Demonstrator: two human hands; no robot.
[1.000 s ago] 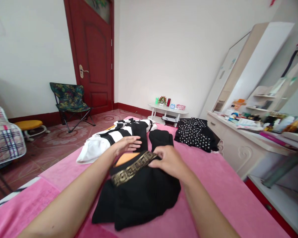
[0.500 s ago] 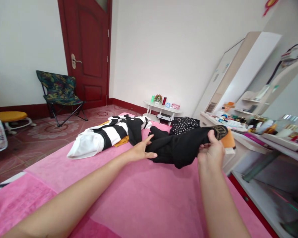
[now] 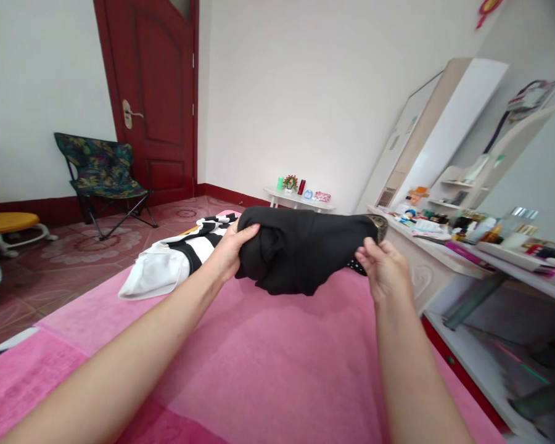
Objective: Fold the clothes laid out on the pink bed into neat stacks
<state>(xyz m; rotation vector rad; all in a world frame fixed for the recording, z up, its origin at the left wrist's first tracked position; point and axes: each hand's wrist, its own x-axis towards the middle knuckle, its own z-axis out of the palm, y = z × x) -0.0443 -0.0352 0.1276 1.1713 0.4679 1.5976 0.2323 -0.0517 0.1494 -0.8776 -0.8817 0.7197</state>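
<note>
A folded black garment point(image 3: 300, 246) with a gold trim at its right end hangs in the air above the pink bed cover point(image 3: 277, 364). My left hand point(image 3: 231, 250) grips its left end with the fingers wrapped round the cloth. My right hand point(image 3: 383, 266) pinches its right end just below the gold trim. Behind my left hand a black-and-white striped garment point(image 3: 176, 262) lies on the bed. A bit of black dotted cloth shows under the garment's right end.
A white dressing table point(image 3: 448, 246) crowded with bottles and small items runs along the right of the bed. A folding chair point(image 3: 99, 179) and a red door point(image 3: 150, 98) are at the back left, with a low white table point(image 3: 300, 200) by the far wall and a yellow stool point(image 3: 9, 225) at left.
The black garment was lying flat on the bed under both hands. My right hand lifted it to the right, then my left hand took its other end, and it is now held off the bed.
</note>
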